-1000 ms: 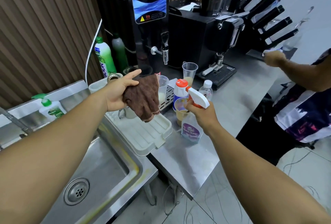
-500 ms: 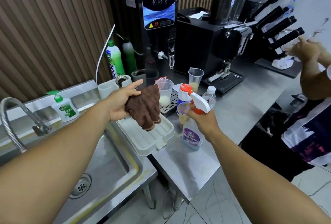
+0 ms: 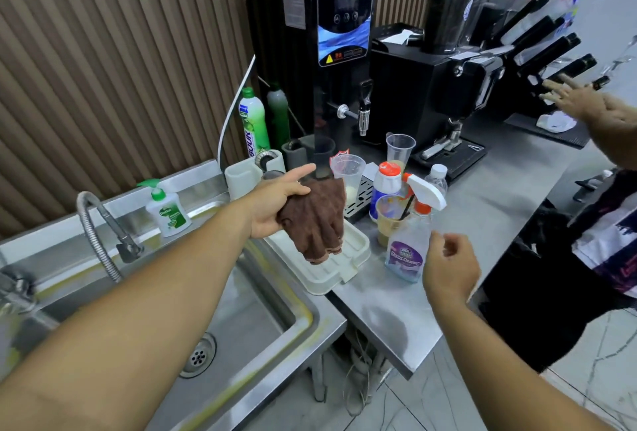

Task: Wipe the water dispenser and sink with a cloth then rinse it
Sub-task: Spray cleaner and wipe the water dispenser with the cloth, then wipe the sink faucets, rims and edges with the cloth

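In front of me a glass cleaner spray bottle (image 3: 408,251) is standing on the steel counter (image 3: 499,196), just beside a plastic cup (image 3: 391,224) that is holding a brown drink and a black straw. A white tray (image 3: 331,274) is lying to its left. Behind them, a bottle with an orange cap (image 3: 386,186) and a small water bottle (image 3: 437,179) are standing close together. A green dish soap bottle (image 3: 254,124) is standing by the wall. On my right, another person (image 3: 606,241) is holding a hand near a rack of black handles (image 3: 544,41).
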A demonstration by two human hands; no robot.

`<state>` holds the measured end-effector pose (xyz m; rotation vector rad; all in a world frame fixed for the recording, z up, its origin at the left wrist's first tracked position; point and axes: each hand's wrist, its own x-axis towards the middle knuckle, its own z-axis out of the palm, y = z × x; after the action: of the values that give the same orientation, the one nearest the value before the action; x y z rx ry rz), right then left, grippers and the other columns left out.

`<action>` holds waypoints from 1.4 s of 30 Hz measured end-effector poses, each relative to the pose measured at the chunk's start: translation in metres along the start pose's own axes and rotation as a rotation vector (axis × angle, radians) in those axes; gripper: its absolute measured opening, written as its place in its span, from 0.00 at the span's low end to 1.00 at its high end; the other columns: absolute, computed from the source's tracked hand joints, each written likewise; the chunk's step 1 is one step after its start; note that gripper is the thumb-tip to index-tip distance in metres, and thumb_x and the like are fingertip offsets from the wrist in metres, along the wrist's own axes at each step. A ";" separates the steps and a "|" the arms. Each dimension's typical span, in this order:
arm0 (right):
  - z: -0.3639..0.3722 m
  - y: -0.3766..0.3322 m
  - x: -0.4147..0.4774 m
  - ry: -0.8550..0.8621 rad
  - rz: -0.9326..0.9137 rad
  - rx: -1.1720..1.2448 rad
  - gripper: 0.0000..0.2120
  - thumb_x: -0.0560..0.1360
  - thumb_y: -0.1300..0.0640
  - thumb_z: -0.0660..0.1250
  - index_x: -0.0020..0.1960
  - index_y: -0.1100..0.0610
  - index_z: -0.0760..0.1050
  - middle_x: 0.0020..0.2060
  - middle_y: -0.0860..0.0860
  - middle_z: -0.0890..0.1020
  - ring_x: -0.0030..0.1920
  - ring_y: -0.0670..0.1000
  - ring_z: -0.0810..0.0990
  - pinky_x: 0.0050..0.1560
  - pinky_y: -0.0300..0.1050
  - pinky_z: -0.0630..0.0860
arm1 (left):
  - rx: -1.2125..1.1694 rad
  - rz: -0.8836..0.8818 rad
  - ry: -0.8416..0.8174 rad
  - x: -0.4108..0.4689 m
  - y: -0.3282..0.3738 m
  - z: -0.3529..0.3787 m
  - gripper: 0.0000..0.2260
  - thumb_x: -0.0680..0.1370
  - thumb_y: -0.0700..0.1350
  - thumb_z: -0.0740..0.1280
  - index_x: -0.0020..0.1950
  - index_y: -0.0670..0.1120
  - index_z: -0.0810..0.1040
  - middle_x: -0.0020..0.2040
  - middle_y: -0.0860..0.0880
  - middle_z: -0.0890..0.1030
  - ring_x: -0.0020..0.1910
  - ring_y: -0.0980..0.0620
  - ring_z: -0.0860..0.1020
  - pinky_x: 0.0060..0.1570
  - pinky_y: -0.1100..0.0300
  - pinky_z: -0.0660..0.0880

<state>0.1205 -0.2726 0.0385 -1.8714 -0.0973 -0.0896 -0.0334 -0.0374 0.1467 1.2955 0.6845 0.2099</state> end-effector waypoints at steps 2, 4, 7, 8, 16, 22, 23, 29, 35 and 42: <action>0.012 -0.020 -0.034 -0.142 -0.068 0.007 0.17 0.80 0.47 0.63 0.37 0.57 0.75 0.34 0.52 0.78 0.40 0.55 0.77 0.38 0.48 0.67 | 0.018 -0.001 -0.040 -0.011 -0.001 -0.007 0.22 0.84 0.38 0.60 0.71 0.59 0.76 0.64 0.47 0.83 0.58 0.47 0.81 0.50 0.56 0.80; 0.030 -0.051 -0.065 -0.409 -0.098 0.042 0.19 0.82 0.44 0.62 0.42 0.56 0.80 0.38 0.49 0.82 0.43 0.50 0.79 0.42 0.45 0.70 | 0.041 -0.002 -0.081 -0.024 -0.004 -0.021 0.21 0.84 0.38 0.60 0.71 0.59 0.77 0.66 0.46 0.82 0.62 0.46 0.81 0.57 0.54 0.78; 0.061 -0.097 -0.105 -0.895 -0.006 0.226 0.18 0.83 0.42 0.59 0.52 0.49 0.83 0.49 0.46 0.87 0.52 0.45 0.84 0.54 0.44 0.77 | 0.081 0.016 -0.144 -0.049 -0.007 -0.043 0.22 0.84 0.37 0.59 0.71 0.58 0.76 0.68 0.46 0.80 0.66 0.45 0.79 0.65 0.51 0.76; 0.070 -0.107 -0.115 -0.968 0.016 0.290 0.15 0.83 0.43 0.60 0.53 0.48 0.83 0.50 0.46 0.87 0.54 0.45 0.84 0.57 0.45 0.78 | 0.090 0.024 -0.152 -0.059 -0.008 -0.051 0.22 0.84 0.36 0.59 0.72 0.56 0.76 0.68 0.46 0.80 0.66 0.46 0.79 0.66 0.51 0.76; 0.128 -0.136 -0.195 -1.059 -0.231 0.358 0.08 0.83 0.54 0.65 0.56 0.53 0.82 0.48 0.49 0.87 0.51 0.46 0.85 0.50 0.39 0.78 | 0.226 0.133 0.147 -0.137 -0.016 -0.132 0.13 0.82 0.35 0.63 0.64 0.44 0.80 0.58 0.40 0.84 0.53 0.47 0.82 0.60 0.50 0.79; 0.158 -0.161 -0.259 -1.187 -0.269 0.416 0.10 0.83 0.60 0.63 0.58 0.53 0.83 0.47 0.48 0.88 0.48 0.45 0.85 0.46 0.36 0.78 | 0.220 0.100 0.329 -0.198 -0.040 -0.193 0.12 0.80 0.41 0.67 0.61 0.37 0.79 0.57 0.35 0.84 0.56 0.38 0.83 0.64 0.38 0.75; 0.162 -0.164 -0.271 -1.224 -0.267 0.422 0.10 0.83 0.60 0.63 0.57 0.54 0.83 0.46 0.49 0.88 0.47 0.45 0.85 0.46 0.36 0.78 | 0.163 0.085 0.342 -0.210 -0.046 -0.202 0.13 0.80 0.41 0.67 0.62 0.35 0.78 0.56 0.34 0.84 0.54 0.38 0.83 0.64 0.38 0.74; 0.189 -0.179 -0.338 -1.480 -0.328 0.282 0.08 0.82 0.57 0.65 0.51 0.58 0.82 0.45 0.55 0.86 0.46 0.49 0.84 0.48 0.47 0.81 | -0.223 0.007 0.306 -0.272 -0.093 -0.242 0.12 0.75 0.42 0.74 0.56 0.38 0.82 0.55 0.37 0.85 0.51 0.43 0.85 0.53 0.51 0.82; 0.212 -0.183 -0.378 -1.632 -0.298 0.075 0.09 0.81 0.52 0.67 0.49 0.54 0.84 0.45 0.52 0.87 0.46 0.49 0.85 0.51 0.48 0.81 | -0.367 -0.019 0.363 -0.303 -0.135 -0.273 0.15 0.75 0.41 0.73 0.58 0.35 0.81 0.59 0.31 0.82 0.55 0.37 0.83 0.56 0.46 0.81; 0.262 -0.183 -0.355 -1.415 -0.065 0.059 0.27 0.80 0.38 0.63 0.73 0.52 0.71 0.69 0.46 0.75 0.69 0.50 0.72 0.60 0.46 0.66 | -0.612 0.095 0.670 -0.270 -0.167 -0.300 0.16 0.80 0.40 0.68 0.67 0.37 0.77 0.62 0.34 0.82 0.63 0.36 0.80 0.68 0.37 0.72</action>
<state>-0.2491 0.0237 0.0948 -1.5338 -1.0943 1.1828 -0.4561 0.0214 0.0520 0.6492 1.0198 0.8866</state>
